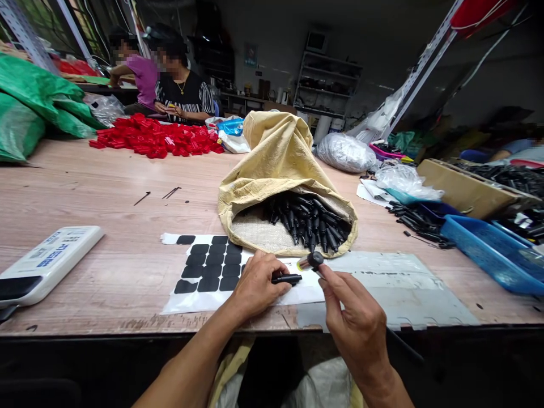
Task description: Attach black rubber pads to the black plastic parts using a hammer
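Note:
My left hand (260, 283) rests at the edge of a white sheet, closed around a black pen-like tube (288, 279) that points right. My right hand (355, 303) pinches a small tool with a round black knob (315, 259) and a shiny, yellowish end facing left. That end hovers just above and right of the tube, apart from it. Black rounded-square stickers (208, 284) sit in rows on the white sheet (168, 306) left of my left hand. Behind both hands, a yellow woven sack (276, 164) lies with its mouth towards me, showing many black tubes (317, 226) inside.
A white boxy device (63, 249) stands at left. Red plastic pieces (157, 136) are heaped farther back, near two seated people (174, 85). On the right are a blue tray (488, 243), loose black parts (414, 221) and a cardboard box (463, 187). A greyish sheet (408, 289) lies beneath my right hand.

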